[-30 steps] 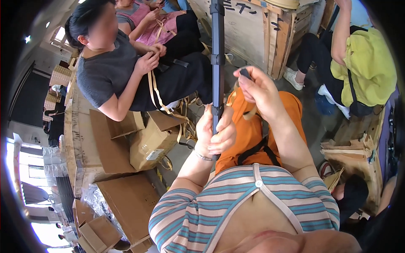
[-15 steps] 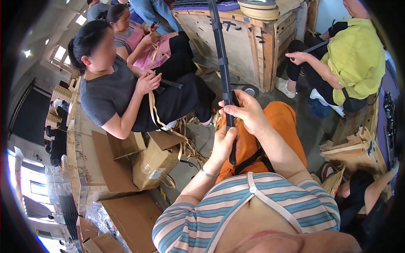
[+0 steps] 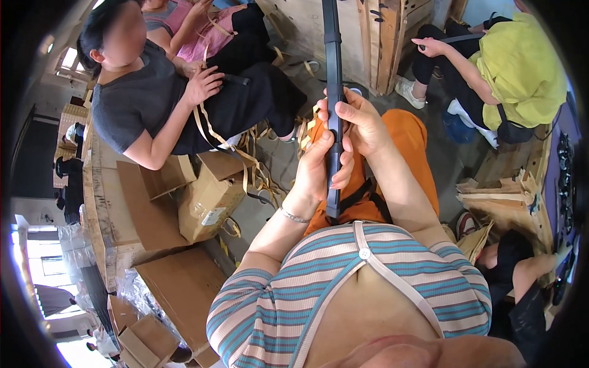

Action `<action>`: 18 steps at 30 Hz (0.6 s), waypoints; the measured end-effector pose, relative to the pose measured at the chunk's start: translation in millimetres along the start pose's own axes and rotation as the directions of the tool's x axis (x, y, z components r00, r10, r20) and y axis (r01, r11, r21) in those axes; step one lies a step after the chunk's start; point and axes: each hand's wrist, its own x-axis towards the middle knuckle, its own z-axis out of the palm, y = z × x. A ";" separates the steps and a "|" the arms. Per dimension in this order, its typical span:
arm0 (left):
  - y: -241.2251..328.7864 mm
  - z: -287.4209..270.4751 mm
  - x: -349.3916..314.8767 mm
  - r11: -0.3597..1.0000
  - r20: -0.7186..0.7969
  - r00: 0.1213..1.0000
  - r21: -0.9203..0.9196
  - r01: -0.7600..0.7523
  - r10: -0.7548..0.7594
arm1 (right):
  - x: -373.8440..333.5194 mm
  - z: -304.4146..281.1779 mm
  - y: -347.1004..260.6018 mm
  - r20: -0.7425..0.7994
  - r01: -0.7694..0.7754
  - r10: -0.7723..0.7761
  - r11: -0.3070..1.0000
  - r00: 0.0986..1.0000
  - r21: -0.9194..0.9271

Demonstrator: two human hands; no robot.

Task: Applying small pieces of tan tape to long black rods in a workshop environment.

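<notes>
A long, narrow black bar (image 3: pixel 332 64) with raised bands along it stands nearly upright in the view, its near end close to my striped top. My left hand (image 3: pixel 315 167) wraps round its lower part, thumb along the front face. Just above and to the right, my right hand (image 3: pixel 365 127) grips the same bar, thumb pressed on its front and fingers behind. Both hands are closed and almost touch each other. The bar's far end runs out of the upper edge. Below it are my orange-covered legs (image 3: pixel 412 162).
At the left sits a person in a grey top (image 3: pixel 138 92), handling yellowish tape (image 3: pixel 199 122). Opened cardboard boxes (image 3: pixel 211 196) stand near my left arm. A wooden crate (image 3: pixel 343 46) is ahead; a person in yellow-green (image 3: pixel 521 67) sits at the right, by a wooden bench (image 3: pixel 500 190).
The bar has come nearer to me and stands more upright. My left hand has turned, its fingers now showing round the bar, and my right hand has moved slightly up the view.
</notes>
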 end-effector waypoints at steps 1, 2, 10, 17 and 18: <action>-1.6 0.0 0.9 0.999 -0.014 1.000 0.044 -0.018 0.019 | 1.2 -1.1 0.0 0.007 -0.001 0.001 1.000 1.000 0.007; -1.9 -0.5 1.4 0.995 -0.026 0.999 0.089 -0.036 0.038 | 2.8 -2.1 0.1 0.015 -0.002 0.001 1.000 1.000 0.015; 3.5 5.7 4.3 0.982 -0.051 0.997 0.181 -0.050 0.060 | 8.2 -7.7 -3.4 0.010 0.010 -0.010 1.000 1.000 -0.010; -8.7 2.7 2.7 0.786 -0.165 0.954 0.610 -0.099 0.249 | 4.9 -8.0 -2.6 0.015 -0.056 0.056 0.998 0.998 -0.033; -10.7 2.1 1.4 0.756 -0.165 0.956 0.649 -0.079 0.241 | 7.0 -14.2 -1.4 0.065 -0.039 0.039 0.999 0.997 -0.002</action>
